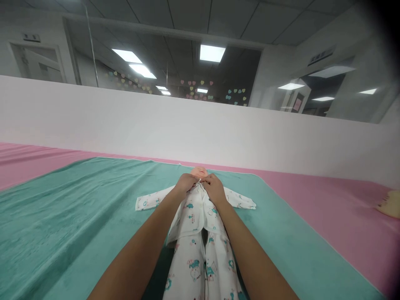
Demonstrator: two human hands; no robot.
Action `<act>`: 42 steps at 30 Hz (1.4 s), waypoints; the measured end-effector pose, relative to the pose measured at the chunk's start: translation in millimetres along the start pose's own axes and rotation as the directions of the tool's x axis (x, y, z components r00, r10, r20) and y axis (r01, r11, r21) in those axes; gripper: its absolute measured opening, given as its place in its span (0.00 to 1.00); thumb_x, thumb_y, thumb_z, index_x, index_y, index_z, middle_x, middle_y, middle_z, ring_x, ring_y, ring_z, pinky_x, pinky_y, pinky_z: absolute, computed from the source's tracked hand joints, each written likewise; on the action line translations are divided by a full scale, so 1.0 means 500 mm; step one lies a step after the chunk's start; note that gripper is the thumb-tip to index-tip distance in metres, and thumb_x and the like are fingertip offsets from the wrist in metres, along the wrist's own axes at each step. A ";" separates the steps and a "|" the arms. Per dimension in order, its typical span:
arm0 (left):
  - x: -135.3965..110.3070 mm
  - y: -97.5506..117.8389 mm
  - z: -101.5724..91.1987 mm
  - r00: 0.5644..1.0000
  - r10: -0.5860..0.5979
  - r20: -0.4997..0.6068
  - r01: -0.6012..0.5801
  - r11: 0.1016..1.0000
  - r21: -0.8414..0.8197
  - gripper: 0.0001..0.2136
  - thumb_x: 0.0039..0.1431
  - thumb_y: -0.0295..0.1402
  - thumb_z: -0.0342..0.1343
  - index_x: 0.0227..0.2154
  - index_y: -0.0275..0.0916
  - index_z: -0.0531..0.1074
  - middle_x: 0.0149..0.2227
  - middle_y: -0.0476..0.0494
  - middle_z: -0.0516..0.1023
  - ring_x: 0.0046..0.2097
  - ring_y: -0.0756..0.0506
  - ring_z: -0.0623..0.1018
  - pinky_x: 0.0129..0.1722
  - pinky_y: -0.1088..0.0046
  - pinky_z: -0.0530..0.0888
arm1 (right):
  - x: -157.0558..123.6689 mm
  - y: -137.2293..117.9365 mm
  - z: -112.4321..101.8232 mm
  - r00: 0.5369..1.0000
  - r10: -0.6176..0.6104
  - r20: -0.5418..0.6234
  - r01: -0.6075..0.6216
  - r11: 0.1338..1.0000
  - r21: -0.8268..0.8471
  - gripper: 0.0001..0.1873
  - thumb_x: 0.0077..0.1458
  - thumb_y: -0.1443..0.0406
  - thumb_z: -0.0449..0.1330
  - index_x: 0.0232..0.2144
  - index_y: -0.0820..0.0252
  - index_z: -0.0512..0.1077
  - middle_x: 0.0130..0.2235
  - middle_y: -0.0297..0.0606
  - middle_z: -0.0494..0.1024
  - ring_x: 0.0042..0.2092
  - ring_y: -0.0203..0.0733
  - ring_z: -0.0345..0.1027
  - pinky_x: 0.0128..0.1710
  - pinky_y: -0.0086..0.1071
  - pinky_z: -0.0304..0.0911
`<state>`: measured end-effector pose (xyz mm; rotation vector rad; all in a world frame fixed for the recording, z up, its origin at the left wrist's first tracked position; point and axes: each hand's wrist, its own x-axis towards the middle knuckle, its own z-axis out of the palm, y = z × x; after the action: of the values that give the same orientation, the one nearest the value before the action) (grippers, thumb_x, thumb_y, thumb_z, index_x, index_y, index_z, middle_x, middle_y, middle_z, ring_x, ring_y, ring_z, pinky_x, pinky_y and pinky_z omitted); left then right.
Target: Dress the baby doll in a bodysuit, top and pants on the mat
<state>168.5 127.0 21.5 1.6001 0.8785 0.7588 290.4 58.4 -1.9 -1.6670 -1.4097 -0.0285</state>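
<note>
A baby doll (200,171) lies on its back, its head at the far end and its legs toward me. It wears a white baby jacket (192,212) with small teal and red prints, sleeves spread to both sides, and matching baby trousers (195,266). My left hand (186,182) is closed on the left side of the jacket's collar, just below the doll's chin. Opposite it, my right hand (214,187) pinches the collar's right side, fingertips close to the left ones. The fastening between my fingers is too small to make out.
Under the doll spreads a teal blanket (93,216), wrinkled on the left, over a pink sheet (312,200). A white padded wall (156,125) rises behind, with dark glass above it. A beige object (390,204) lies at the right edge.
</note>
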 end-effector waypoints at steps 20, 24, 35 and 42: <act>0.010 -0.011 0.012 0.985 0.134 -0.111 -0.113 0.978 0.174 0.10 0.43 0.23 0.53 0.31 0.34 0.73 0.33 0.42 0.77 0.33 0.48 0.74 0.31 0.76 0.69 | 0.001 0.009 0.006 1.000 0.005 -0.020 -0.006 0.999 -0.041 0.17 0.52 0.70 0.48 0.34 0.53 0.75 0.38 0.35 0.71 0.39 0.38 0.65 0.41 0.30 0.58; 0.015 -0.015 0.014 0.977 0.170 -0.125 -0.138 0.964 0.229 0.08 0.44 0.23 0.53 0.30 0.35 0.73 0.32 0.43 0.78 0.34 0.48 0.75 0.34 0.75 0.69 | 0.004 0.011 0.008 1.000 0.022 0.005 -0.022 0.998 -0.056 0.16 0.52 0.70 0.49 0.35 0.53 0.76 0.39 0.35 0.72 0.40 0.38 0.65 0.41 0.30 0.58; 0.021 -0.042 0.023 0.945 0.282 -0.166 -0.213 0.915 0.342 0.08 0.50 0.25 0.49 0.31 0.37 0.72 0.35 0.45 0.77 0.37 0.48 0.74 0.37 0.75 0.67 | -0.009 -0.001 0.002 1.000 -0.007 0.016 0.009 0.990 -0.138 0.15 0.54 0.68 0.49 0.37 0.52 0.75 0.40 0.37 0.70 0.41 0.39 0.64 0.40 0.31 0.57; -0.021 -0.052 0.035 0.912 0.344 -0.225 -0.242 0.891 0.383 0.08 0.54 0.28 0.47 0.32 0.40 0.71 0.37 0.46 0.76 0.38 0.47 0.73 0.39 0.72 0.67 | -0.072 -0.021 -0.005 0.992 -0.127 0.002 0.123 0.959 -0.254 0.16 0.58 0.63 0.48 0.45 0.58 0.70 0.44 0.43 0.69 0.46 0.44 0.60 0.48 0.37 0.55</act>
<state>174.0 112.4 -7.5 2.0026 1.0319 1.1230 270.8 28.4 -13.6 -1.7762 -1.5506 -0.3035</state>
